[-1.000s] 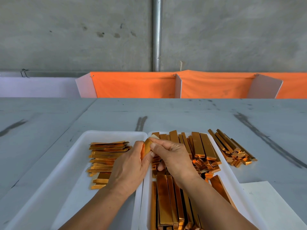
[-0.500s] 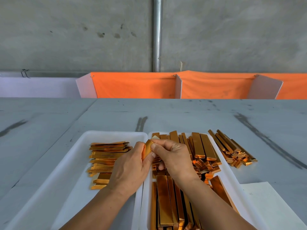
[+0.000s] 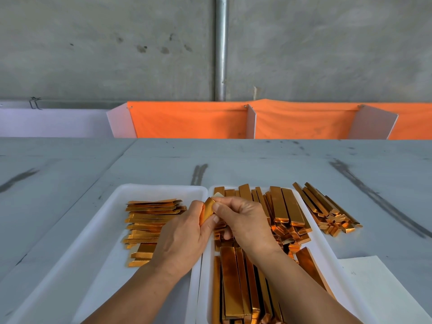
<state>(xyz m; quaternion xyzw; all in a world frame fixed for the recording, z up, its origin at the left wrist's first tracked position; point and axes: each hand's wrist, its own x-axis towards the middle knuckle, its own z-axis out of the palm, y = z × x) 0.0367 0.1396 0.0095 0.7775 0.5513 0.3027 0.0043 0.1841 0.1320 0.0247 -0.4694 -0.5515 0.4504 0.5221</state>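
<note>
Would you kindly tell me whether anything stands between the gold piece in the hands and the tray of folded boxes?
Nothing visible does. The left hand and right hand pinch the gold piece over the left rim of the right tray. Its folded boxes lie uncovered, right beside and below.

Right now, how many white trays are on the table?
2. The left tray holds flat gold strips; the right tray beside it holds folded gold boxes. The white sheet at far right is paper, not a tray.
</note>
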